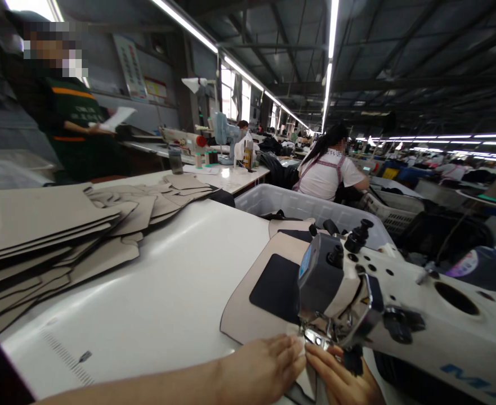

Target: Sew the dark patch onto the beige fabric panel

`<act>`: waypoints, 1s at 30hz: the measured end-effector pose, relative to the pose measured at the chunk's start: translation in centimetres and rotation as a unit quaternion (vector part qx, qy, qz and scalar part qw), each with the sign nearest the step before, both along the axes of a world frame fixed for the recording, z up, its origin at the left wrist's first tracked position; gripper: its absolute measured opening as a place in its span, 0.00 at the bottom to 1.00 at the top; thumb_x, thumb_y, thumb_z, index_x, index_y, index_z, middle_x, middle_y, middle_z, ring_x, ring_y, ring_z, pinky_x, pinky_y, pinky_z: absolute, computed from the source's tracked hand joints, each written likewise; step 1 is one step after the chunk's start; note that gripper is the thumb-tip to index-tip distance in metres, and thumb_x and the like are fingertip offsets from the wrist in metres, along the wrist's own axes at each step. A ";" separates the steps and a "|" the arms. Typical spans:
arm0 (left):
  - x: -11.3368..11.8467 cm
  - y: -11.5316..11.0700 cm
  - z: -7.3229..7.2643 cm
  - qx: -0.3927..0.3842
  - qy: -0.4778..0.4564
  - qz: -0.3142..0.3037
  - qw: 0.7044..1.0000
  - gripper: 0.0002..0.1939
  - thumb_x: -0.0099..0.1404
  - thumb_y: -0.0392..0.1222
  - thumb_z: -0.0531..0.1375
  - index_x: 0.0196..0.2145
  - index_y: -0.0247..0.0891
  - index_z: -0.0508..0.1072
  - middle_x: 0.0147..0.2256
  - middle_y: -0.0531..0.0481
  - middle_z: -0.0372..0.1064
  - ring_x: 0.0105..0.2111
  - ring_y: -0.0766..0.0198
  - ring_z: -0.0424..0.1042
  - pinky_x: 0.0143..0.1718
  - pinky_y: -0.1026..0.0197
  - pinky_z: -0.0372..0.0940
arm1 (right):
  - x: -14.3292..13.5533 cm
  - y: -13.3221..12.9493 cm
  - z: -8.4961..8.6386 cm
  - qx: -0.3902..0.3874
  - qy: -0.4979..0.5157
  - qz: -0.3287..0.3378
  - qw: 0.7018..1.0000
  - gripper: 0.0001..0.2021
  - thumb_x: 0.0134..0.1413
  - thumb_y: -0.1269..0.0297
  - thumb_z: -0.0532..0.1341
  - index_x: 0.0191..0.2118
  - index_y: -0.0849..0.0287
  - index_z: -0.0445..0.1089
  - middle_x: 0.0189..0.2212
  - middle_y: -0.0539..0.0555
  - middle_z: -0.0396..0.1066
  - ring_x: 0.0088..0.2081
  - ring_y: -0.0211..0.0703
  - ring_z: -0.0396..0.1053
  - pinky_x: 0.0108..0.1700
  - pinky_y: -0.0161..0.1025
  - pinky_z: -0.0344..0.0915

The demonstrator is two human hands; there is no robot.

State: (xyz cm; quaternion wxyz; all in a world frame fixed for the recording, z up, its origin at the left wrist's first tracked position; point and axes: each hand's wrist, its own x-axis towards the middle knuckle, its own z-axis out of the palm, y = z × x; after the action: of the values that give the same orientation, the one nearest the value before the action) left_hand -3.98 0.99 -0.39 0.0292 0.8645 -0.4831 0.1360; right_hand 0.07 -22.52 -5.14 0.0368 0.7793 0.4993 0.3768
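My left hand lies flat on a beige fabric piece that carries a dark patch. It presses the fabric's near edge just left of the sewing machine's presser foot. My right hand pinches the same fabric edge right below the needle area, partly hidden under the white sewing machine head. The fabric spreads away from me across the white table.
A stack of beige cut pieces covers the table's left side. A grey plastic bin stands behind the machine. A person in a dark green top stands at far left; another in white sits beyond the bin.
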 end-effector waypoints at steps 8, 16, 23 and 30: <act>0.7 0.9 -1.0 -0.071 0.045 -0.030 0.996 0.18 0.71 0.36 0.43 0.54 0.27 0.61 0.52 0.38 0.64 0.56 0.58 0.59 0.60 0.59 0.50 | -0.3 0.2 0.3 0.021 0.012 -0.008 1.000 0.24 0.51 0.74 0.52 0.56 0.53 0.60 0.55 0.39 0.58 0.49 0.34 0.65 0.45 0.34 0.64; 4.7 2.5 -0.5 -0.138 0.128 -0.129 0.974 0.16 0.69 0.35 0.48 0.48 0.29 0.70 0.49 0.40 0.68 0.54 0.60 0.62 0.59 0.64 0.53 | -0.3 0.0 0.2 0.005 0.025 -0.002 1.000 0.23 0.53 0.74 0.52 0.55 0.52 0.60 0.56 0.39 0.56 0.50 0.34 0.64 0.48 0.36 0.61; 7.2 3.3 1.0 -0.128 0.152 -0.132 0.971 0.17 0.69 0.35 0.47 0.49 0.32 0.71 0.49 0.43 0.69 0.52 0.62 0.65 0.56 0.66 0.57 | -0.3 0.3 -0.4 -0.002 0.028 -0.011 1.000 0.24 0.53 0.76 0.48 0.54 0.51 0.62 0.56 0.37 0.55 0.44 0.35 0.68 0.46 0.38 0.62; 4.9 1.9 -0.8 -0.088 0.046 0.000 0.995 0.16 0.69 0.39 0.48 0.50 0.30 0.67 0.49 0.41 0.67 0.50 0.57 0.65 0.55 0.61 0.57 | 0.7 0.1 -1.4 -0.016 -0.028 0.009 0.999 0.24 0.52 0.77 0.49 0.54 0.52 0.62 0.56 0.40 0.57 0.42 0.34 0.70 0.43 0.36 0.65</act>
State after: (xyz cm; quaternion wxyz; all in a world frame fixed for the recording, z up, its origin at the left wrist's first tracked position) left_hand 0.90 2.89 -1.21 0.1272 0.8638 -0.4674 0.1384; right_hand 0.76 -22.38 -6.55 0.0601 0.7634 0.5107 0.3908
